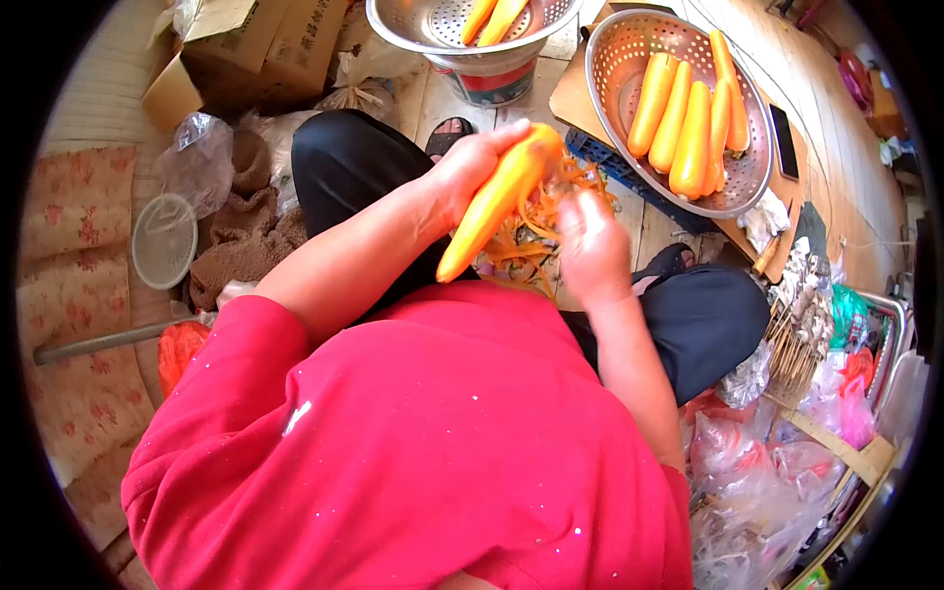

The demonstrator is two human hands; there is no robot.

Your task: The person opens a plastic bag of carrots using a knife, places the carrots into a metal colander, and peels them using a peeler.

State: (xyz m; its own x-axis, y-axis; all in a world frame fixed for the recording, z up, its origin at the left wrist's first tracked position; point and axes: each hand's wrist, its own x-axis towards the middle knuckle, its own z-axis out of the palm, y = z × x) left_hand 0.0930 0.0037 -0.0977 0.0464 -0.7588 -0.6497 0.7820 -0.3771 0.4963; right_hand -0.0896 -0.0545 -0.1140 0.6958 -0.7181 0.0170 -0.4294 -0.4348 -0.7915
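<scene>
A large orange carrot [492, 213] is in my left hand [468, 169], whose fingers wrap round its upper part; the carrot slants down to the left over my lap. My right hand [593, 243] is closed beside the carrot's upper end, blurred by motion, and what it grips is too smeared to make out. Below the hands lies a heap of orange peelings [521, 248]. At the upper right, a steel colander [612, 96] holds several smooth carrots [672, 118]. Another steel colander [408, 31] at the top holds at least two carrots [501, 20].
The right colander rests on a wooden board with a phone [784, 143] beside it. A cardboard box [256, 54] stands at the upper left. A clear plastic lid [165, 241] and brown cloth [246, 236] lie left. Plastic bags [752, 492] and skewers [792, 349] are at the right.
</scene>
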